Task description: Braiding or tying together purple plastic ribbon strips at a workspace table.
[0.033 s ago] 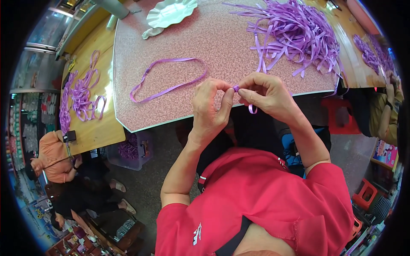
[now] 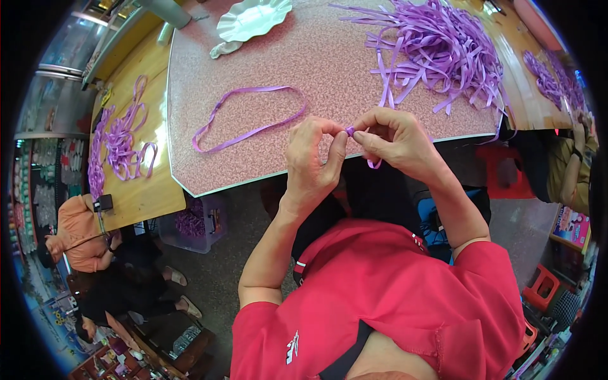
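Just past the table's near edge, I pinch a purple ribbon between both hands. My left hand is closed, thumb and forefinger tips on the ribbon's bunched, knot-like part. From the other side my right hand grips the same part, also closed. A short bit of the ribbon hangs under my right fingers; the rest is hidden. A purple ribbon loop lies on the pink speckled tabletop, left of my hands. Farther right is a big tangled pile of purple ribbons.
A white scalloped dish stands at the far side. More purple ribbons lie on a wooden table at left, where a person in orange sits. Another person is at right, near a red stool. A clear bin is on the floor.
The hanging bit of ribbon under my right fingers has shifted slightly and shows less. Both hands keep their place and their pinch.
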Tool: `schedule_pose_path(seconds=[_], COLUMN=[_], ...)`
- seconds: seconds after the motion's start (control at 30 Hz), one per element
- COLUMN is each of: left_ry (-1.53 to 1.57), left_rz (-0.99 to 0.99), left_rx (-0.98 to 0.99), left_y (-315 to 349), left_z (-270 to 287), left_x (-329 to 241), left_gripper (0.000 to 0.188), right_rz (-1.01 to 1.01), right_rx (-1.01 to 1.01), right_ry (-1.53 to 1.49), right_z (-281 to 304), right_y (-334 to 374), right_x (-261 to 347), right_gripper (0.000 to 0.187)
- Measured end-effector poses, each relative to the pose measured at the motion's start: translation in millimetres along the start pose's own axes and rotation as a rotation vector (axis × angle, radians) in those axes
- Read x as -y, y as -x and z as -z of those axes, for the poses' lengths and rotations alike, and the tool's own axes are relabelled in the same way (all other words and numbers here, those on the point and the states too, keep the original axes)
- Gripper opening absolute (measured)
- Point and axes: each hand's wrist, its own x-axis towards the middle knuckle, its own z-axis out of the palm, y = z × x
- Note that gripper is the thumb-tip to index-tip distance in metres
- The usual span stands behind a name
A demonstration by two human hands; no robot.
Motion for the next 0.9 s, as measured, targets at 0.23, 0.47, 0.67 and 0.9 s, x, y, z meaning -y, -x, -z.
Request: schedule_pose_path(seconds=[0.23,0.47,0.67,0.9], left_ry=[0.047,0.068,0.079,0.132], left_rz=[0.046,0.064,0.058,0.128], left_rx=[0.015,0.005,0.018,0.041], left_y=[3,3,4,4], left_z=[-4,-6,-10,-10], left_x=[1,-1,-2,-6], left_gripper=[0.008,0.007,0.008,0.008], right_rz=[0.070,0.132,-0.075,0.054], right_rx=[-0.065,-0.096,-0.026,-0.064], right_ry=[0.119,0.107,-0.065,0.094], right_z=[-3,-3,0,0], right_y=[1,4,4,5], right_x=[4,0,0,2], right_gripper=[0.011,0.013,0.012,0.012])
